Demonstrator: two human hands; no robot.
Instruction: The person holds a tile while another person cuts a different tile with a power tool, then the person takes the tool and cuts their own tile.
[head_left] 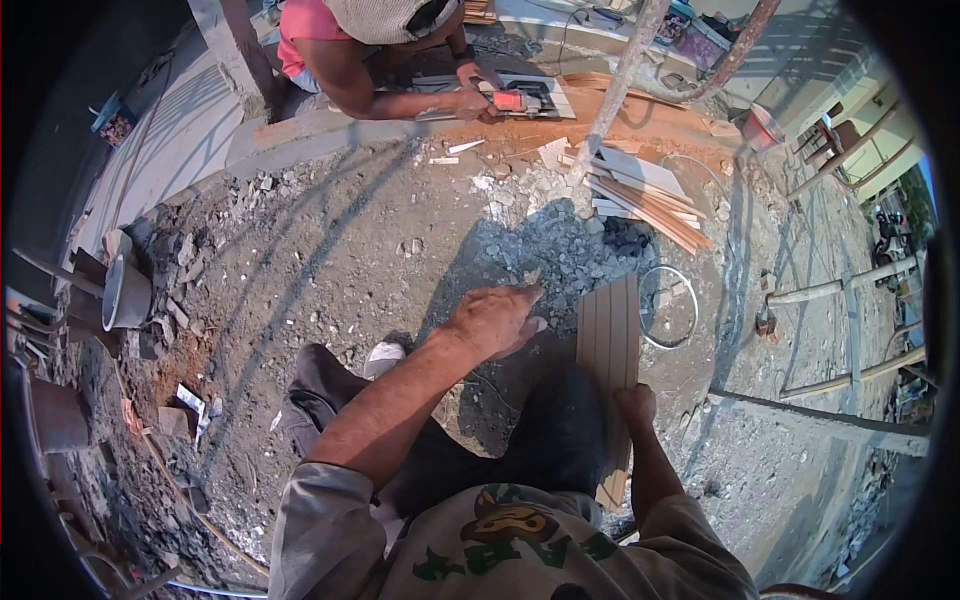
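My left hand (492, 322) is stretched out over the dirt in front of me, fingers extended and thumb apart, with nothing visibly held. To its right stands a long brown board with lengthwise grooves (608, 330), leaning beside my right thigh. My right hand (636, 404) is closed on the board's right edge; its fingertips are partly hidden. A white ring of hose or cable (669, 342) lies just right of the board. Grey rubble (540, 250) is heaped beyond my left hand.
Across from me, a person bends over a red power tool (510, 101) on a raised ledge. Cut strips (650, 195) are piled near a slanted pole (625, 80). Buckets (127, 292) stand at left; another bucket (762, 128) is at upper right. A beam (820, 418) crosses the right side.
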